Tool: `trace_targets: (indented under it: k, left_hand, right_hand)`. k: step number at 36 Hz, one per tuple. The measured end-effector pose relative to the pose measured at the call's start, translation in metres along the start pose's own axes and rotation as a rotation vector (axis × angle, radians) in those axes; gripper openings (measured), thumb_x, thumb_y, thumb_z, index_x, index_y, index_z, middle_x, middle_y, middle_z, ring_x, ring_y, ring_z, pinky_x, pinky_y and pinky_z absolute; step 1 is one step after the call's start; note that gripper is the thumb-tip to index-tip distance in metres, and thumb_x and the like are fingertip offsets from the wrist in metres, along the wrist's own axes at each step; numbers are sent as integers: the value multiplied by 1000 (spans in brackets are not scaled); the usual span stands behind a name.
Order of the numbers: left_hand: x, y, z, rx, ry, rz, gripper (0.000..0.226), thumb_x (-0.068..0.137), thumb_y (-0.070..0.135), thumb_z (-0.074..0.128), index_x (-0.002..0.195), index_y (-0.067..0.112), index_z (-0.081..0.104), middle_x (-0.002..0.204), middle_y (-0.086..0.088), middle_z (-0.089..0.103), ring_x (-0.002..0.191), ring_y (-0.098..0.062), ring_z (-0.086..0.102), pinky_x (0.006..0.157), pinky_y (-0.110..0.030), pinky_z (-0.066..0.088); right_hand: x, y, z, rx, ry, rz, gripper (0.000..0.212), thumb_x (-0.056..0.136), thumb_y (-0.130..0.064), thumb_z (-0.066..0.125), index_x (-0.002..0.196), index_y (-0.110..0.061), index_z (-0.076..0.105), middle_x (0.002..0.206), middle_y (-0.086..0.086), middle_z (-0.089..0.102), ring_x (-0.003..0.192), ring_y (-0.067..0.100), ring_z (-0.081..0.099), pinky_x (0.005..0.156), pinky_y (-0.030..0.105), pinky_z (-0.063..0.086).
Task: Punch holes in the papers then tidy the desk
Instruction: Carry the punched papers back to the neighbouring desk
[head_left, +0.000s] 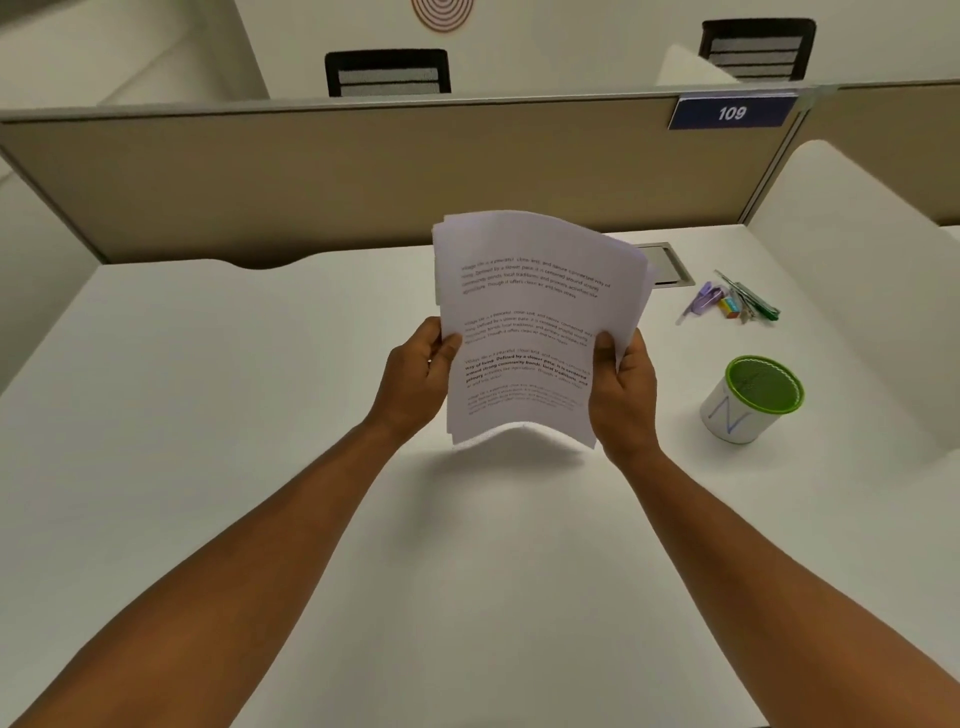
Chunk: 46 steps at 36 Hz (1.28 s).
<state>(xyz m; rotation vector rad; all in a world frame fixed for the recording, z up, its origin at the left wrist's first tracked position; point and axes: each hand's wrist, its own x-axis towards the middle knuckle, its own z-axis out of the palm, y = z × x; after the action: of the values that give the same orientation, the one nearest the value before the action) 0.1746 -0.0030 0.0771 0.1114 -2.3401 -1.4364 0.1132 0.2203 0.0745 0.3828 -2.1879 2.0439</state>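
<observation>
A stack of printed white papers (530, 322) is held upright above the middle of the white desk (208, 415). My left hand (415, 379) grips the stack's left edge low down, thumb on the front sheet. My right hand (623, 384) grips its right edge at the same height. The bottom edge of the sheets bows upward and hangs off the desk, with a shadow beneath. No hole punch shows in view.
At the right stand a white cup with a green rim (753, 400) and, farther back, a small pile of pens, a purple item and a coloured block (732, 301). A grey cable hatch (667, 265) lies behind the papers. Beige partitions (363, 176) close the desk's back and right.
</observation>
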Motion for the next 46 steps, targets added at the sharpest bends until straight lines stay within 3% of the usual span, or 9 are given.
trace_targets:
  k: [5,8,11,16,22,31,40,43,46]
  left_hand:
    - [-6,-4,-5,-64,13,-26,14,98,46,46,109,40,52,102,28,66,94,1,67,68,-15,56]
    - [-11,-9,1,-60,3,-61,18,99,42,46,113,32,53,103,26,67,93,-1,67,68,-19,57]
    - [-12,-10,4,-30,18,-66,21,101,39,43,113,25,52,101,23,67,90,-1,67,67,-23,59]
    - [-7,-4,0,-14,54,-16,21,99,46,43,111,31,50,97,24,66,89,-1,68,64,-17,57]
    - [-7,-7,0,-63,49,-58,22,99,43,46,116,31,50,102,26,65,94,-1,67,66,-19,58]
    - [-1,3,7,-58,107,-22,14,100,38,44,111,32,50,97,26,64,92,-1,67,63,-15,56]
    - [-5,-10,14,-90,50,-104,21,100,38,47,120,31,48,99,29,63,95,0,66,67,-21,59]
    - [-5,-14,15,-52,59,-116,19,101,34,44,115,24,51,95,28,63,92,-6,68,64,-20,58]
    - [-5,-12,14,-42,95,-93,18,100,37,44,112,27,51,93,25,64,89,-1,67,61,-15,55]
  right_hand:
    - [-1,-1,0,-7,-17,3,29,98,-48,45,116,-26,50,100,-13,66,94,13,69,68,30,60]
    - [-6,5,1,-18,-26,13,21,98,-46,43,115,-35,50,99,-21,65,94,5,67,65,21,57]
    - [-7,6,2,-30,-18,16,23,99,-46,41,115,-32,50,99,-17,65,94,8,68,66,25,58]
    - [-2,-1,4,-10,-4,-10,15,99,-46,42,111,-40,49,100,-17,65,95,12,69,68,31,61]
    - [-3,4,5,-31,-36,30,22,99,-44,44,114,-30,49,101,-15,65,96,10,67,72,33,62]
    - [6,-5,5,-9,-25,-4,13,100,-43,44,111,-40,48,99,-18,65,96,12,69,68,31,62]
    - [2,13,0,-66,-56,59,33,98,-46,42,118,-20,47,109,-4,64,97,11,66,72,29,59]
    - [3,14,-1,-78,-46,54,32,99,-44,40,115,-17,48,101,-14,64,93,7,66,68,25,58]
    - [7,11,0,-94,-13,26,28,98,-42,40,111,-19,49,92,-23,64,89,2,66,63,17,55]
